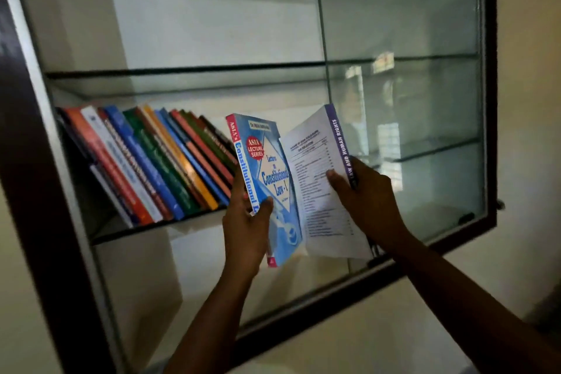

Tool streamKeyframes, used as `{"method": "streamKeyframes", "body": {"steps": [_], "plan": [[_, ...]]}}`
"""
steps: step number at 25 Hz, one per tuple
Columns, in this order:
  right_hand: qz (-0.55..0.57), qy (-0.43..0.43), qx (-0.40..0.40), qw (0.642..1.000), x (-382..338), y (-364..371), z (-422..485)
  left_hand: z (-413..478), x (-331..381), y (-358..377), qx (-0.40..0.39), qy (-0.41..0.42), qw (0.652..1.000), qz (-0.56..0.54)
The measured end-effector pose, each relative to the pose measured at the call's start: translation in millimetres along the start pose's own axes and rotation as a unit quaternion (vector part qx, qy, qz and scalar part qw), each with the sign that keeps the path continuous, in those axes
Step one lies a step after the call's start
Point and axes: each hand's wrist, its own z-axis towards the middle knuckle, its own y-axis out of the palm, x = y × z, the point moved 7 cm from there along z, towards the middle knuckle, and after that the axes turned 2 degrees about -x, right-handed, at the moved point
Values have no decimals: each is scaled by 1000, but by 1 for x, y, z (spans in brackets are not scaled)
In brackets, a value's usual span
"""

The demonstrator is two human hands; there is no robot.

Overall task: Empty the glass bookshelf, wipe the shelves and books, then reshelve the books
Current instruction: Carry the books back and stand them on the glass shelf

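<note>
Now both arms reach up from the bottom of the view, forearms angled inward, each hand with a book raised in front of the glass bookshelf (36,191). The left hand (246,225) grips the blue book (273,173) low on its spine, thumb pressed across the front cover and fingers wrapped round behind. That book stands nearly upright, its long axis running from upper left down to lower right. Its red-and-white spine faces left and its front cover, reading "Lectures on Constitutional Law - I", faces the camera. The right hand (367,200) holds the white book (318,191) at mid-height, thumb flat on the printed white cover and fingers curled round the purple spine marked "Law and Human Rights". This one is also close to upright, top leaning a little left, spine on its right edge. The two books sit side by side, and the white one's left edge overlaps the blue cover; whether they actually touch cannot be told. Both are held just right of the row of books (145,161), which leans leftward on the lower glass shelf (158,226), spines out. Above that row the upper glass shelf (182,71) carries nothing visible, and to the right the glass door (409,115) catches pale window reflections.
</note>
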Motion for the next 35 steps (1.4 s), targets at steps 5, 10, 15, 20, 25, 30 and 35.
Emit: {"method": "streamKeyframes", "body": {"steps": [5, 10, 15, 20, 25, 30, 35], "plan": [[49, -91, 40, 994, 26, 48, 112, 131, -16, 60, 39, 95, 993, 49], [87, -100, 7, 991, 63, 115, 178, 188, -63, 79, 150, 84, 980, 101], [83, -114, -114, 983, 104, 202, 195, 195, -128, 80, 254, 17, 956, 143], [211, -72, -203, 953, 130, 255, 198, 199, -151, 87, 229, -8, 952, 205], [292, -44, -285, 912, 135, 275, 198, 182, -137, 88, 237, 6, 872, 428], [306, -48, -288, 906, 138, 275, 203, 170, -112, 90, 112, 5, 597, 794], [299, -43, -266, 916, 140, 271, 210, 170, -111, 65, 22, 29, 504, 863]]}}
